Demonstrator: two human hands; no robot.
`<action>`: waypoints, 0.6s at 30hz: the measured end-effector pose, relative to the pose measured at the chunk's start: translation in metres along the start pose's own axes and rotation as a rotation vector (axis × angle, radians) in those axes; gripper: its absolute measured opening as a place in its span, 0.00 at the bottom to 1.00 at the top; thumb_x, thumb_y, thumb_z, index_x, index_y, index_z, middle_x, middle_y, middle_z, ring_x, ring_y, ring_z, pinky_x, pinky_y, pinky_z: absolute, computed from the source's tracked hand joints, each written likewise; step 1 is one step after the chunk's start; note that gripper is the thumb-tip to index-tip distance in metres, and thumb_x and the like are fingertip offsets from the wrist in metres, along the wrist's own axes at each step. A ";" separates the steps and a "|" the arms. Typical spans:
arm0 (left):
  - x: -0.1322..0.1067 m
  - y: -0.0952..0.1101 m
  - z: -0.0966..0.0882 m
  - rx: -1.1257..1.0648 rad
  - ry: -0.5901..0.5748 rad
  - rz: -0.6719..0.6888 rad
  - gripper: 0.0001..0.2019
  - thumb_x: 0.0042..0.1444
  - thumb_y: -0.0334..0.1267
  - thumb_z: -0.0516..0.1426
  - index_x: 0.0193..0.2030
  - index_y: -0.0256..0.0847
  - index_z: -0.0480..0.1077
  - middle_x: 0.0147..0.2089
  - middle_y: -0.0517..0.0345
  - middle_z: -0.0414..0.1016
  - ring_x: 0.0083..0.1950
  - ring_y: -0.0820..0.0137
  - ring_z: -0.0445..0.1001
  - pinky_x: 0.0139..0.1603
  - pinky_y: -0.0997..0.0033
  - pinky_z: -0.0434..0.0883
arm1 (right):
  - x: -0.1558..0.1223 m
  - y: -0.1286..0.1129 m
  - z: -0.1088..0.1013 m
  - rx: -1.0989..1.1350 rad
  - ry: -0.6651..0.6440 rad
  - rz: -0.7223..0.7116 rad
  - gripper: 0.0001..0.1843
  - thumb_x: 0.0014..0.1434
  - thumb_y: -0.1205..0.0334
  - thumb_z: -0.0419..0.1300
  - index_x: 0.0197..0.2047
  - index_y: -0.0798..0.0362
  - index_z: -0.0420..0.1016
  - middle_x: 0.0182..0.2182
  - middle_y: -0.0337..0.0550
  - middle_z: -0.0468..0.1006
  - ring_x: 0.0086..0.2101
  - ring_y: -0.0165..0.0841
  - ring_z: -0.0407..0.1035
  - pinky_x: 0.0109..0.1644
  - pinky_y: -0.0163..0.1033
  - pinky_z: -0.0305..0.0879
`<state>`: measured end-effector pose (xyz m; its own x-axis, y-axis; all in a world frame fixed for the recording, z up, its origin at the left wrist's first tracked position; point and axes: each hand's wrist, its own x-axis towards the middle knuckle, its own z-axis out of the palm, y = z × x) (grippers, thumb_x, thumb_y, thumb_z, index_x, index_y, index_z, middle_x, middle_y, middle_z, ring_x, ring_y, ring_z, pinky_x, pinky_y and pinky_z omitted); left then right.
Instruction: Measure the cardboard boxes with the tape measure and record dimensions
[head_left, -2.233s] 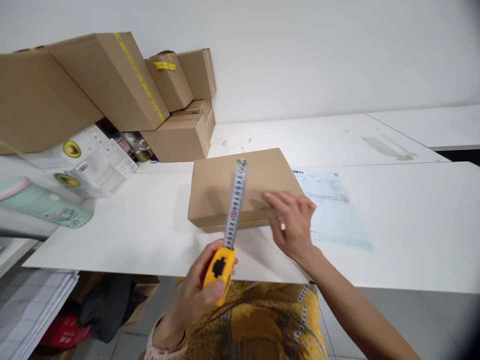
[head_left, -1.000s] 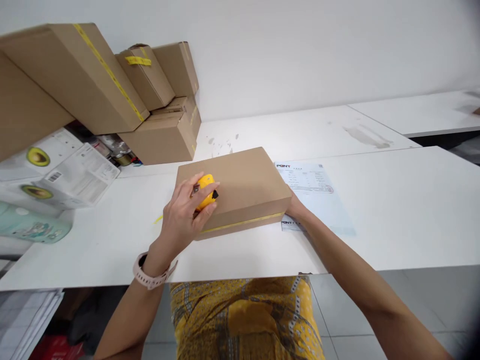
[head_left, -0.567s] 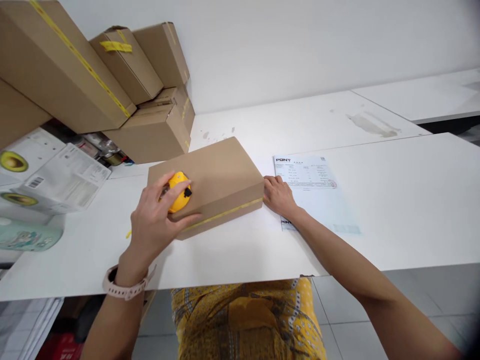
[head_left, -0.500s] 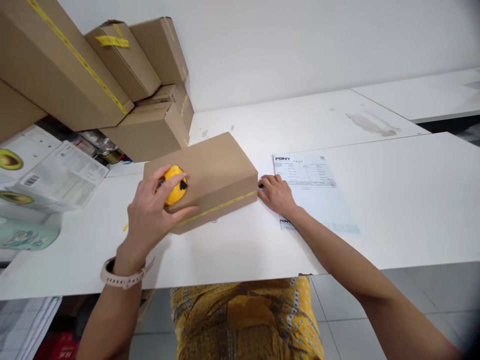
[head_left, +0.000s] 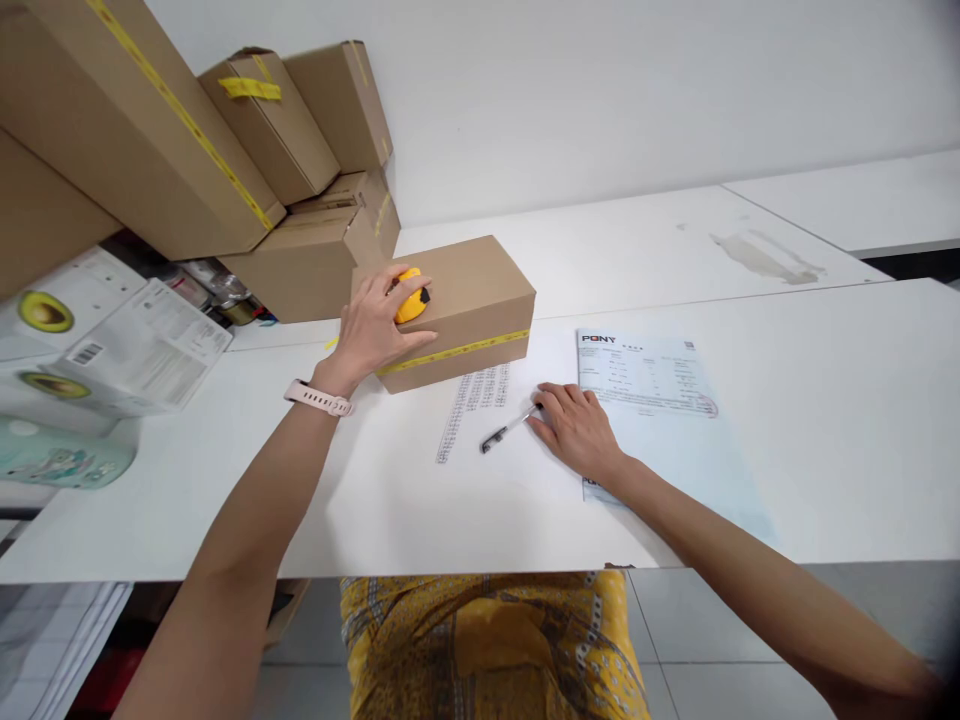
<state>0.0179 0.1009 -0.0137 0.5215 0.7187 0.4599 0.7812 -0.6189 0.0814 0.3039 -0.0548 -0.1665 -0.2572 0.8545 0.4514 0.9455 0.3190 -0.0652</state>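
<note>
My left hand (head_left: 375,325) is closed around a yellow tape measure (head_left: 411,297) with a black button, on top of a closed cardboard box (head_left: 465,280). The thumb reaches over the box's front upper edge, above a strip of yellow tape. Lower right, my right hand (head_left: 574,425) rests on the white table with curled fingers at the end of a pen (head_left: 510,430). The pen lies across a sheet covered in handwritten rows (head_left: 472,405), partly under the box. A printed PONY document (head_left: 667,450) lies partly beneath my right hand.
Stacked cardboard boxes (head_left: 300,260) rise at the back left against the wall. White avocado-printed cartons (head_left: 150,350) and a mint-green container (head_left: 67,452) stand at the left. The white table's (head_left: 480,530) front edge runs just before my body.
The box has moved away from me toward the back with my left hand and the tape measure, uncovering the handwritten rows and the pen. My right hand stays near the printed document.
</note>
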 end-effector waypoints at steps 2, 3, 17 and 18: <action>0.006 0.010 0.003 -0.020 -0.020 0.035 0.34 0.52 0.45 0.70 0.66 0.50 0.68 0.71 0.47 0.65 0.67 0.49 0.67 0.61 0.48 0.70 | -0.016 -0.003 -0.009 0.002 0.005 -0.016 0.16 0.73 0.52 0.52 0.51 0.54 0.73 0.53 0.54 0.79 0.44 0.45 0.66 0.44 0.47 0.57; 0.007 0.015 0.004 -0.029 -0.024 0.055 0.34 0.52 0.45 0.69 0.66 0.50 0.68 0.71 0.47 0.64 0.67 0.49 0.67 0.61 0.49 0.70 | -0.024 -0.004 -0.014 0.007 0.004 -0.024 0.16 0.73 0.52 0.51 0.51 0.54 0.73 0.53 0.54 0.79 0.44 0.45 0.67 0.44 0.47 0.58; -0.006 0.072 0.011 -0.158 -0.051 0.306 0.30 0.58 0.61 0.63 0.64 0.50 0.71 0.70 0.45 0.66 0.63 0.48 0.70 0.56 0.49 0.71 | -0.092 0.006 -0.060 0.195 -0.071 -0.203 0.22 0.68 0.42 0.57 0.48 0.53 0.72 0.55 0.56 0.78 0.46 0.45 0.70 0.45 0.49 0.68; -0.001 0.078 0.014 -0.175 -0.060 0.316 0.31 0.58 0.62 0.63 0.64 0.50 0.71 0.70 0.46 0.66 0.63 0.47 0.70 0.57 0.48 0.71 | -0.090 0.005 -0.059 0.208 -0.074 -0.216 0.22 0.68 0.42 0.58 0.49 0.53 0.72 0.55 0.57 0.78 0.46 0.45 0.70 0.46 0.50 0.69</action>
<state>0.0831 0.0565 -0.0203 0.7512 0.4973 0.4340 0.5104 -0.8546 0.0957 0.3437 -0.1538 -0.1551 -0.4686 0.7831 0.4087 0.8083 0.5668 -0.1593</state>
